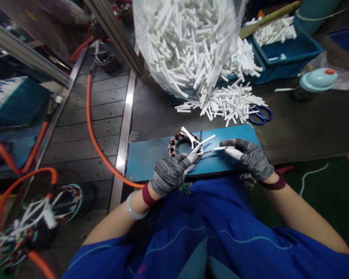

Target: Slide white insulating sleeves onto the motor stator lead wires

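A ring-shaped wound motor stator (pixel 172 147) with white sleeves on its leads lies on a blue board (pixel 142 159) in front of me. My left hand (pixel 171 173), in a grey glove with pale fingertips, is closed at the stator's near right side, pinching a lead wire (pixel 206 152) whose tip points right. Another white sleeve (pixel 207 140) slants up just above those fingers. To the right, my gloved right hand (pixel 250 155) pinches a short white sleeve (pixel 219 148) between thumb and forefinger. The sleeve's free end is close to the wire tip, seemingly apart from it.
Beyond the board, a clear bag (pixel 189 42) of white sleeves spills into a loose pile (pixel 229 102) beside blue-handled scissors (pixel 261 114). A teal bin (pixel 296 58) and a light-blue capped bottle (pixel 317 81) stand right. Left are an orange hose (pixel 94 135) and more stators (pixel 72 201).
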Tool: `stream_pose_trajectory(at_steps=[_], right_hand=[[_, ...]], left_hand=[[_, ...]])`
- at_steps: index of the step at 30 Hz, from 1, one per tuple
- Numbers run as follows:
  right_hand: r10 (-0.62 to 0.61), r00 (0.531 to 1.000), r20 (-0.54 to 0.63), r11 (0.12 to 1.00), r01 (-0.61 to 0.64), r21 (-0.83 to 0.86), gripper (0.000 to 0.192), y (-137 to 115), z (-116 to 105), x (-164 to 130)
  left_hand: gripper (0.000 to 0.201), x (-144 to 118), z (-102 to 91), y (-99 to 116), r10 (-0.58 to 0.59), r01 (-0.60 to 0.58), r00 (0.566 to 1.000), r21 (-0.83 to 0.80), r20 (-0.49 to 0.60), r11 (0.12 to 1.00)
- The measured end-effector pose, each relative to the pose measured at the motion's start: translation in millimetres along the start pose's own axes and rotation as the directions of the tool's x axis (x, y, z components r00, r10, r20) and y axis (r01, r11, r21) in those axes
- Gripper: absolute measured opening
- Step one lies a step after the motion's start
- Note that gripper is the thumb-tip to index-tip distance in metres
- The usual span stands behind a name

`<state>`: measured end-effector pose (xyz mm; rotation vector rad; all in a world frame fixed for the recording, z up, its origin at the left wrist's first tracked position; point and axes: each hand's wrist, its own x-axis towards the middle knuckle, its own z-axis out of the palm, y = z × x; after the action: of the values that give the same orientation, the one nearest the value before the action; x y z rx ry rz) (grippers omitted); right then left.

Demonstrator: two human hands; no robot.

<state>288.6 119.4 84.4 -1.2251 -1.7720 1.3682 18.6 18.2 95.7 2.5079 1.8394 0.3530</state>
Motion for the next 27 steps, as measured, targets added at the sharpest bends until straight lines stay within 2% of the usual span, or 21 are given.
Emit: stream_pose_trajectory(at_steps=[5,10,12,14,17,19,21,24,25,27], right_hand=[[0.027,1.0,0.013,0.997,-0.028,0.078,0.034,6,1,11],[0.037,0.995,0.088,0.987,-0.05,0.151,0.033,9,6,13],[-0.045,0.99,0.132,0.979,0.018,0.201,0.032,10,12,13],[-0.179,0.969,0.17,0.975,0.152,0.16,0.031,7,20,13],[-0.327,0.916,0.231,0.926,0.36,-0.114,0.034,-2,26,14],[-0.331,0.904,0.27,0.896,0.391,-0.211,0.04,-8,29,17],[-0.224,0.893,0.39,0.953,0.284,-0.102,0.049,-10,32,21],[-0.019,0.813,0.582,0.995,-0.04,0.088,0.067,-8,39,26],[0.007,0.813,0.583,0.991,-0.086,0.107,0.069,-7,40,26],[-0.032,0.88,0.474,0.992,-0.031,0.125,0.058,-8,40,23]], left_hand=[[0.034,-1,-0.6,1,0.041,-0.042,0.992,-0.008,-0.117,0.999],[0.034,-1,0.0,0,0.04,-0.042,0.992,-0.016,-0.122,0.999],[0.034,0,1.4,-1,0.054,-0.058,0.988,-0.025,-0.145,0.998],[0.034,1,3.6,-1,0.069,-0.073,0.98,-0.016,-0.187,0.997],[0.031,2,8.0,-2,0.109,-0.107,0.956,0.025,-0.272,0.994],[0.026,3,11.2,-2,0.169,-0.15,0.936,0.083,-0.309,0.985],[0.023,2,13.9,-4,0.222,-0.18,0.922,0.156,-0.318,0.971],[0.023,-1,16.3,-7,0.208,-0.152,0.938,0.211,-0.276,0.966],[0.025,-2,16.6,-8,0.194,-0.146,0.953,0.206,-0.234,0.967],[0.029,-4,16.9,-10,0.169,-0.139,0.974,0.191,-0.152,0.972]])
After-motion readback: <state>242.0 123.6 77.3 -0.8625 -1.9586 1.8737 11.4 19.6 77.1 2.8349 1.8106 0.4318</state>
